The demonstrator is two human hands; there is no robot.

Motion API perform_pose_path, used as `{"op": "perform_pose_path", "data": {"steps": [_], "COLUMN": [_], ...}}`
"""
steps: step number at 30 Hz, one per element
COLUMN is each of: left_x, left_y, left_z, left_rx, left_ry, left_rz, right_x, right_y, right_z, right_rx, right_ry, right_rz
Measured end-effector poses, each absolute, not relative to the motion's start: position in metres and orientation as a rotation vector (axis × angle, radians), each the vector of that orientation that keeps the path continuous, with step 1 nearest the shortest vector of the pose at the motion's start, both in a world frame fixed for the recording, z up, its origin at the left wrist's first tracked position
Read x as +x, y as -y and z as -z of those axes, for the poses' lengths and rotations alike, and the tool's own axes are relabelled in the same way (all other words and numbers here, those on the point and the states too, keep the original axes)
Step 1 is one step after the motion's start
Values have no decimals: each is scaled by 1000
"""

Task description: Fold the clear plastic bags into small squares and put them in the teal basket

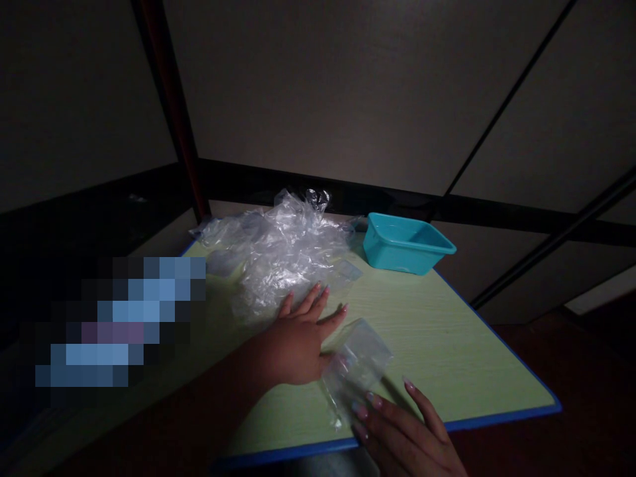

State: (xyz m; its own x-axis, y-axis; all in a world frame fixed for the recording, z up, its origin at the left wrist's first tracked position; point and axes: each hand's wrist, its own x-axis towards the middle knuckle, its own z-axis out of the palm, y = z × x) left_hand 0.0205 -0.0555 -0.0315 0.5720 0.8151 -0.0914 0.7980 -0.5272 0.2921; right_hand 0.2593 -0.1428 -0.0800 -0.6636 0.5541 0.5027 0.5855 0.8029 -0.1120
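My left hand (303,344) lies palm down on the table with its fingers spread. Its fingertips reach the near edge of a heap of crumpled clear plastic bags (293,245). The thumb rests at the left side of a single clear plastic bag (365,351), which lies fairly flat in front of me; whether the thumb is over or under the film I cannot tell. At the bag's near end is my right hand (410,430), fingers stretched out, their tips at or just over its edge. One finger stands apart, off to the right of the bag.
A turquoise plastic basin (407,245) stands at the table's back right corner. The pale green table (477,371) has a blue edge. Behind it rises a panelled wall (318,99). A blurred-out patch (119,331) covers something at the left.
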Motion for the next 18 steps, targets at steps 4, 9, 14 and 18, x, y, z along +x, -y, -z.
{"op": "perform_pose_path", "data": {"steps": [4,9,14,18], "left_x": [21,22,22,23], "left_y": [56,57,56,57], "left_z": [30,29,29,29], "left_rx": [2499,2512,2519,2516], "left_ry": [-1318,-1326,-1328,-1336], "left_rz": [-70,-45,-37,-27], "right_x": [253,242,234,234], "right_y": [142,139,132,130], "right_z": [78,73,61,55], "right_rx": [-820,-723,-608,-556], "right_ry": [2501,2440,2489,2522], "right_rz": [44,60,93,193]}}
